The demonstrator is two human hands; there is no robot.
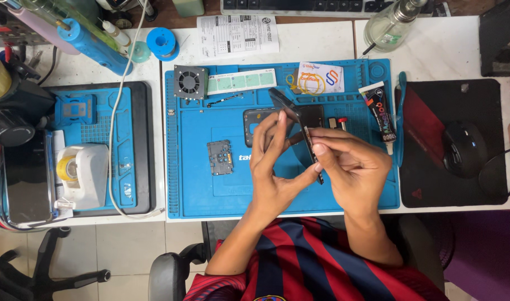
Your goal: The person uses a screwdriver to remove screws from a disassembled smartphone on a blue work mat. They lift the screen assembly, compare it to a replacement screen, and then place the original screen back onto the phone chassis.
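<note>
Black phone screen (295,125), gripped between both hands (316,161)

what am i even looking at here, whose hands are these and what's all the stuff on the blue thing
There is one picture, taken from a camera worn on a person's head, looking straight down at their own two bare hands over a white workbench. No machine is involved.

The left hand and right hand together hold a thin dark phone panel, tilted on edge above a blue work mat.

On the mat lie a small circuit board, a dark phone frame, a square black fan and a glue tube. To the left stands a white tape dispenser; to the right, a black mouse sits on a dark pad.
</note>
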